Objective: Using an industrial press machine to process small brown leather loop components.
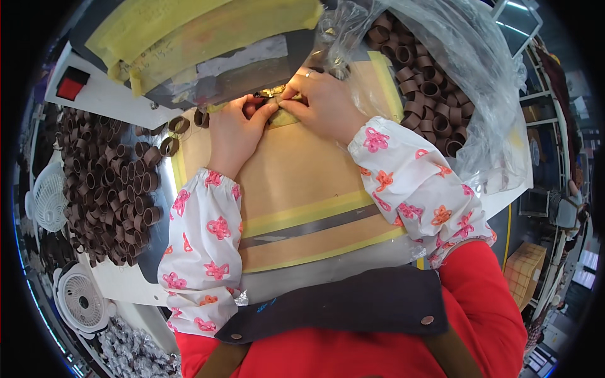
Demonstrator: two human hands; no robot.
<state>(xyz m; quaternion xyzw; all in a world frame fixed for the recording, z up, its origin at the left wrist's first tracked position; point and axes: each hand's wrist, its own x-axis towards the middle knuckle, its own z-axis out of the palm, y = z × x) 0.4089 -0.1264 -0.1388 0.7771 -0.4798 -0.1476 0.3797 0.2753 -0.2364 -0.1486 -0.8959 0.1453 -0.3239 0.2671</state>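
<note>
My left hand point(238, 131) and my right hand point(329, 106) meet under the sewing machine head point(220, 66), in a patch of warm light. Thumb and fingers are pinched together on both hands, almost touching each other. Whatever small piece lies between the fingertips is mostly hidden, and I cannot make it out. A ring circles one finger of my right hand. Beneath the wrists lies a tan work surface point(302, 167) edged with yellow tape. Just left of my left hand sit a few loose brown fabric bands point(169, 146).
A big heap of brown bands point(110, 183) covers the table's left side. At the right, more brown rings point(430, 89) rest in a clear plastic bag point(482, 82). White fans point(82, 299) stand beyond the left edge, and a carton point(525, 274) is on the right.
</note>
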